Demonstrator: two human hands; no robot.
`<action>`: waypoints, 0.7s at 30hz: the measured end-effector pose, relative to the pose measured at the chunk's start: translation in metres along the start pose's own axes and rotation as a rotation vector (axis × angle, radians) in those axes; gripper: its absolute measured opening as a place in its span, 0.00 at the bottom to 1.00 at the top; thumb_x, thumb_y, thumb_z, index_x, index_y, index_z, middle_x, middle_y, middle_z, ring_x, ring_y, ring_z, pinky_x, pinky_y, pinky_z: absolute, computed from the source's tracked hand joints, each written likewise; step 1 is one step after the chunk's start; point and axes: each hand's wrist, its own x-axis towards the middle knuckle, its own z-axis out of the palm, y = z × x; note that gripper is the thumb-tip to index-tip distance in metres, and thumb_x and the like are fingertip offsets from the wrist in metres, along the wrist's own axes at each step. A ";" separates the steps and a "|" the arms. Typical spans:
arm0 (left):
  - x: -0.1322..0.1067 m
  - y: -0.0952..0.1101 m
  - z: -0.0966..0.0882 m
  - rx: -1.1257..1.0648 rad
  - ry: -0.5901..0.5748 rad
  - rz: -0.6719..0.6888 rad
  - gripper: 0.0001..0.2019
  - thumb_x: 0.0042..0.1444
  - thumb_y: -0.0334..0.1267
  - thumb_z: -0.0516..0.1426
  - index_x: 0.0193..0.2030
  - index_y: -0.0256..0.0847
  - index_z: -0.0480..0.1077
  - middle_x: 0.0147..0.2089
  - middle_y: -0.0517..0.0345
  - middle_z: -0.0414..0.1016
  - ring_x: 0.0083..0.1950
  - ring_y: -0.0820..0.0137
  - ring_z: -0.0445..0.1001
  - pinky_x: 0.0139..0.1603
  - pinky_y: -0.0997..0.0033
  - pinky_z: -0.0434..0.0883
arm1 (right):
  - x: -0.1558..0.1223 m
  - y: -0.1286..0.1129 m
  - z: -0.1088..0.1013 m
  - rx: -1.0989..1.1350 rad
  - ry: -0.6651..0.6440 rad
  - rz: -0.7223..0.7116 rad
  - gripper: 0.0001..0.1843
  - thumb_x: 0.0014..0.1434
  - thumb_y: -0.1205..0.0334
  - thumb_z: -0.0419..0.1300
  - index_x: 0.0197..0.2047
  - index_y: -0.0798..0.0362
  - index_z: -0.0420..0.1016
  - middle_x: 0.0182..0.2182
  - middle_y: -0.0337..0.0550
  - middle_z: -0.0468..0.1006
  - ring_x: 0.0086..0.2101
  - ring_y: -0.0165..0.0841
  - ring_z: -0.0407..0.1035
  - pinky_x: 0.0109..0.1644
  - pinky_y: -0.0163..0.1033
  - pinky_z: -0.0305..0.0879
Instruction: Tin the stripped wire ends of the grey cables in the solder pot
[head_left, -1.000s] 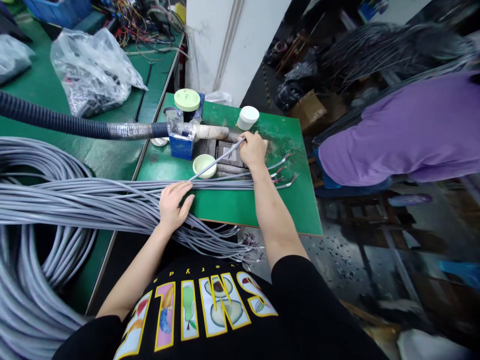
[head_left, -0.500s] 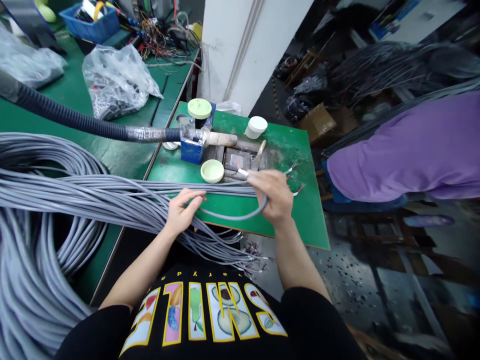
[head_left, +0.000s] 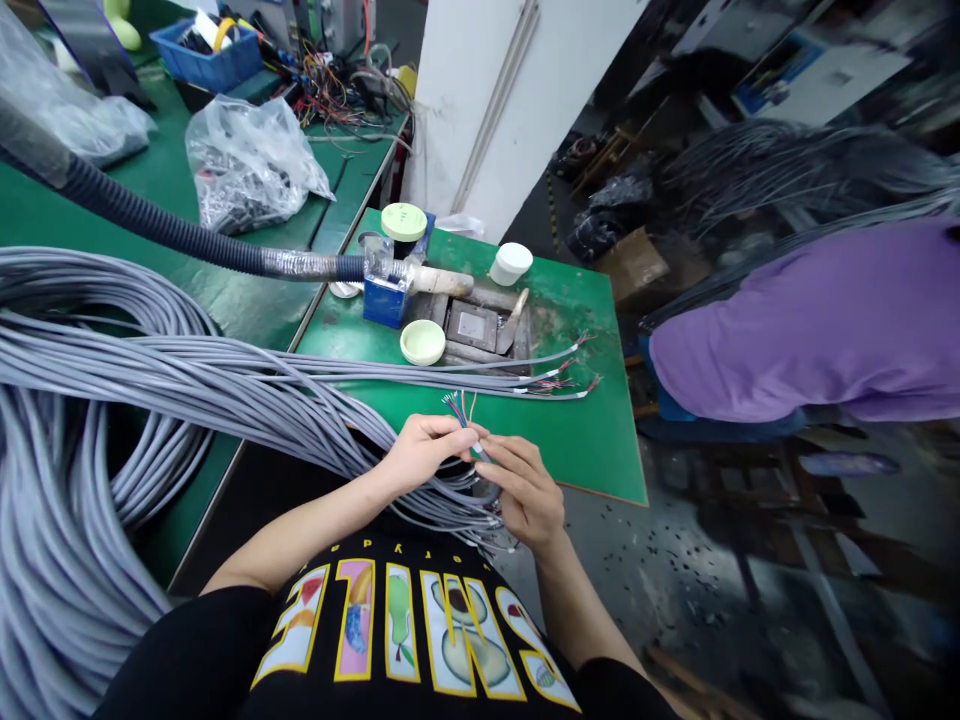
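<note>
While my fingers pinch the stripped end of one grey cable, its coloured wires fan upward just above them. The left hand grasps the cable end from the left and the right hand meets it from the right, fingertips touching, so both are closed on the same piece. A second ago my right hand was out at the metal block on the small green surface with the cable tip laid there, and my left rested flat on the cable bundle; now both have come back close to my chest, over the near edge of that surface. I judge the cable end is finished at the block and is being checked or sorted by hand. Both forearms angle inward, wrists bent slightly, palms half facing each other. Further out, other finished ends lie on the surface, near the pale green lid, the white jar and the corrugated hose. A person in a purple top works on the right.
</note>
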 end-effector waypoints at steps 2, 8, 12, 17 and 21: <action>-0.002 0.001 0.001 0.019 0.002 0.011 0.20 0.47 0.53 0.63 0.19 0.36 0.72 0.28 0.53 0.78 0.40 0.64 0.77 0.45 0.67 0.70 | -0.001 -0.001 -0.001 0.030 0.008 0.008 0.25 0.61 0.74 0.51 0.57 0.42 0.70 0.51 0.45 0.76 0.51 0.42 0.70 0.49 0.54 0.68; -0.006 0.002 0.005 0.043 -0.005 0.018 0.19 0.49 0.51 0.62 0.19 0.36 0.71 0.32 0.50 0.80 0.43 0.63 0.77 0.45 0.67 0.70 | 0.001 -0.009 -0.001 0.129 0.041 0.053 0.25 0.60 0.78 0.52 0.53 0.44 0.74 0.49 0.45 0.77 0.46 0.40 0.73 0.48 0.51 0.67; -0.008 0.003 0.005 0.068 -0.027 0.023 0.20 0.50 0.51 0.61 0.18 0.37 0.69 0.29 0.50 0.79 0.44 0.61 0.77 0.43 0.68 0.70 | 0.002 -0.017 -0.002 0.174 0.098 0.259 0.20 0.61 0.75 0.54 0.51 0.45 0.74 0.42 0.43 0.79 0.39 0.37 0.74 0.44 0.45 0.70; -0.010 0.004 0.005 0.100 -0.066 0.050 0.21 0.50 0.51 0.61 0.18 0.36 0.69 0.33 0.50 0.80 0.40 0.65 0.76 0.40 0.70 0.69 | 0.007 -0.025 -0.003 0.124 0.004 0.411 0.07 0.61 0.65 0.59 0.41 0.48 0.76 0.28 0.37 0.79 0.27 0.32 0.73 0.32 0.36 0.67; -0.015 0.003 0.002 0.055 -0.028 0.002 0.18 0.47 0.51 0.63 0.24 0.35 0.73 0.26 0.57 0.75 0.27 0.75 0.69 0.31 0.74 0.65 | 0.012 -0.030 -0.003 0.064 -0.026 0.400 0.06 0.62 0.64 0.58 0.38 0.49 0.76 0.23 0.36 0.77 0.23 0.31 0.70 0.29 0.36 0.64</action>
